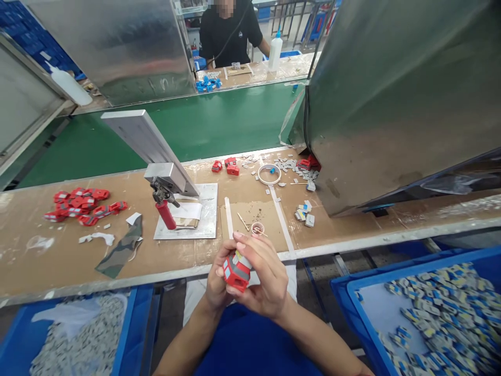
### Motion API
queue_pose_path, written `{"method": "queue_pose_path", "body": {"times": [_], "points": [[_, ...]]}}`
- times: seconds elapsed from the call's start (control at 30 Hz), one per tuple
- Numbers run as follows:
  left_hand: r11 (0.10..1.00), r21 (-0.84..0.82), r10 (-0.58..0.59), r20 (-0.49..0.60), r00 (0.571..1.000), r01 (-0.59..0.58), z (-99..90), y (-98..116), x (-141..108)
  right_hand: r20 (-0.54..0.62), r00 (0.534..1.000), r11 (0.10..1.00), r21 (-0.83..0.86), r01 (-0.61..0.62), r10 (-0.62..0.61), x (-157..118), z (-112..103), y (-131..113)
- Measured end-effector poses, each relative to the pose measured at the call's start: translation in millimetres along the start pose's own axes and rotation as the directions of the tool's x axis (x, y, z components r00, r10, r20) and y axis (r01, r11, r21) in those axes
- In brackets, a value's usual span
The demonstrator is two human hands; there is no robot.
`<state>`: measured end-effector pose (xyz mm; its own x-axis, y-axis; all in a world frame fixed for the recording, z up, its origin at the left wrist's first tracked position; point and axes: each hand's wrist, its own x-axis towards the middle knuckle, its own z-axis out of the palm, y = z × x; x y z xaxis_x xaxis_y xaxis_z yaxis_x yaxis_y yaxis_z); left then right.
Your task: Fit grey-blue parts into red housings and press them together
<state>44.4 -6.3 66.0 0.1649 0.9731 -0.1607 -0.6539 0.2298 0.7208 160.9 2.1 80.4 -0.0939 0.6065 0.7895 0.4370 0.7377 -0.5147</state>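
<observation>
Both of my hands are closed around one red and grey plastic toy vehicle part (238, 272), held just in front of the bench edge. My left hand (217, 277) grips its left side. My right hand (268, 274) wraps over the top and right side, its fingers covering much of the grey upper piece. Just beyond my fingertips a small round cup (257, 228) with a thin stick in it stands on a cardboard sheet (270, 211). A wooden stick (243, 221) lies to the left of the cup.
A clamp press with a red handle (166, 215) stands left. Red toy parts (84, 204) are heaped farther left, near a camouflage cloth (123, 249). A tape roll (269, 174) lies behind. Blue bins (354, 286) flank me. Across the green belt (235, 117) sits a person (230, 36).
</observation>
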Motion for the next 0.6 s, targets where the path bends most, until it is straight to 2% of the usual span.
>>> {"method": "queue_pose_path", "body": {"times": [0.3,0.6], "points": [[1.000,0.019,0.023,0.021,1.000,-0.024,-2.3,-5,3,-0.006,1.000,1.000,-0.028,-0.002,0.002,-3,0,-1],[0.994,0.071,0.078,0.025,0.997,-0.080,-16.2,-16,4,-0.011,0.999,0.999,0.002,-0.042,0.042,-5,3,3]]}}
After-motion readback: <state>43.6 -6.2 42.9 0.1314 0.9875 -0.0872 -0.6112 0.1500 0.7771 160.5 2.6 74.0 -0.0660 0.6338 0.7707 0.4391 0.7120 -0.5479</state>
